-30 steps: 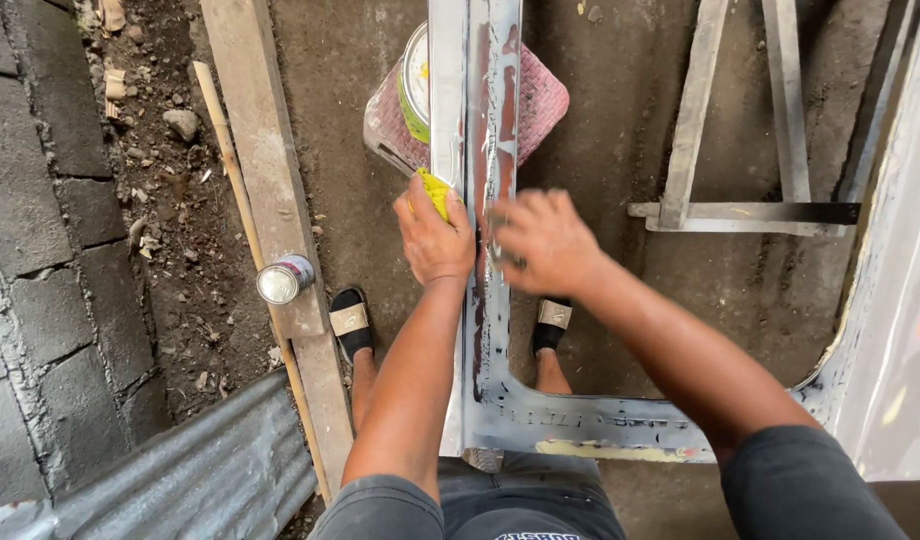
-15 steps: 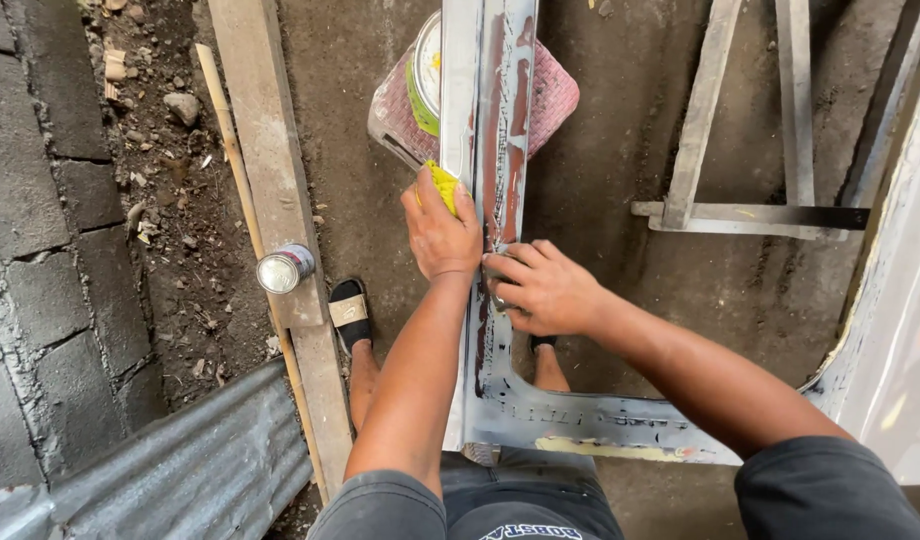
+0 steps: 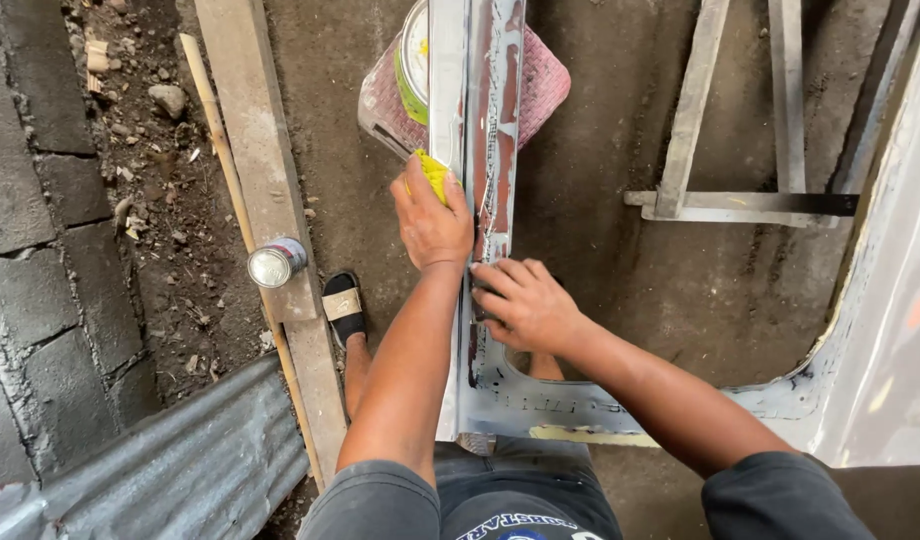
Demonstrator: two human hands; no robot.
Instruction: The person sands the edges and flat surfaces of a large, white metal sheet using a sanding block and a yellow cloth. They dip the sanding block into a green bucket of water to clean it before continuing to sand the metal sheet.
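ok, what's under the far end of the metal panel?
Under the metal panel sit a pink woven basket and a round tin with a green rim. The panel covers their middles, so the contents cannot be seen.

dirt floor (image 3: 620, 270) — daylight | block wall (image 3: 40, 260) left | wooden plank (image 3: 265, 190)

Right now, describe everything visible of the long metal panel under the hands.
The metal panel is a long, narrow grey body part, its paint sanded away in reddish-brown and pale streaks. It runs lengthwise away from the person, widening near the lap into a curved corner. The left hand presses a yellow pad on it; the right hand steadies it.
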